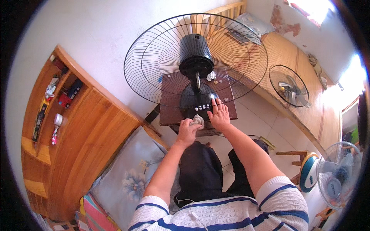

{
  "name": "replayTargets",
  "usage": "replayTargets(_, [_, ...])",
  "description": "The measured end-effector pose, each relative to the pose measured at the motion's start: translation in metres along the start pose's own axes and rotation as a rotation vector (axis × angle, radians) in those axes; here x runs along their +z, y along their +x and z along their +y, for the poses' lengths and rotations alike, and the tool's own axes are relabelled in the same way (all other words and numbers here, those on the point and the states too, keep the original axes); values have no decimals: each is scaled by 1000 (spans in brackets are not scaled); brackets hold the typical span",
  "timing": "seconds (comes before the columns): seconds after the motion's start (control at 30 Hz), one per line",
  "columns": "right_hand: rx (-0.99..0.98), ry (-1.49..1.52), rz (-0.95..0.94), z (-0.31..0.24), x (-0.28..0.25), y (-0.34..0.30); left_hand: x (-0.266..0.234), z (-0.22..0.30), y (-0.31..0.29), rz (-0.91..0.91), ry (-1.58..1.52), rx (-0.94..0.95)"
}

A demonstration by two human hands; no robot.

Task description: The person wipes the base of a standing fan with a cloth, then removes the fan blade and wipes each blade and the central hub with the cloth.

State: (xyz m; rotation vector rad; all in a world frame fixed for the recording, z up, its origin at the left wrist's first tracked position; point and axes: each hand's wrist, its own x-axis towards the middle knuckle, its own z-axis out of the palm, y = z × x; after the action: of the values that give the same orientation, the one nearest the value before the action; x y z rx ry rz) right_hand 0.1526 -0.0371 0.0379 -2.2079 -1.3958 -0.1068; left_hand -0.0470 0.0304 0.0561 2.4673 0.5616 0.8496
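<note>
A black electric fan (197, 68) stands in front of me on a small brown cabinet (169, 90). Its wire rear grille (154, 57) is in place, and a bare metal shaft shows at the middle with no blades on it. My left hand (187, 133) pinches a crumpled greyish cloth (199, 121) against the front edge of the fan's dark base (192, 98), just below a row of white buttons (202, 107). Against the right side of that base, my right hand (219, 116) lies with its fingers stretched out, holding nothing.
Several small bits lie on the cabinet behind the base. On the wooden bed boards (281, 50) to the right rest a round grille (295, 101) and fan blades (291, 89). Another fan (335, 181) stands at far right. A shelved wooden headboard (92, 127) and grey pillow (131, 169) are at left.
</note>
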Motion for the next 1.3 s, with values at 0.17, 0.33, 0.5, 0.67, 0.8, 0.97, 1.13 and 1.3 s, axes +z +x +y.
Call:
replayTargets(0.17, [8,251,166,-24,-37,-38,11,45,-33,203,-1035,-686])
replayTargets(0.33, [765,1704,-515,-51,-94,-109,-2,97,-57,126,-1816,-824])
replayTargets(0.5, [572,1916,-533,-56,-107,-137,-7,135,-65,39,-1773,-805])
replayTargets(0.67, [561,1870,-415,-54,-116,-137,-20,153,-57,111,-1670,-884])
replayTargets(0.8, [684,1898,-354,-46,-123,-135,-23,152,-60,124,-1629,-868])
replayTargets(0.97, [747,1874,-343,-48,-130,-136,-15,135,-66,158,-1546,-882])
replayTargets(1.13, [805,1884,-346,-39,-133,-131,-3,125,-70,177,-1524,-958])
replayTargets(1.3, [837,1915,-350,-29,-137,-131,-7,127,-68,200,-1523,-927])
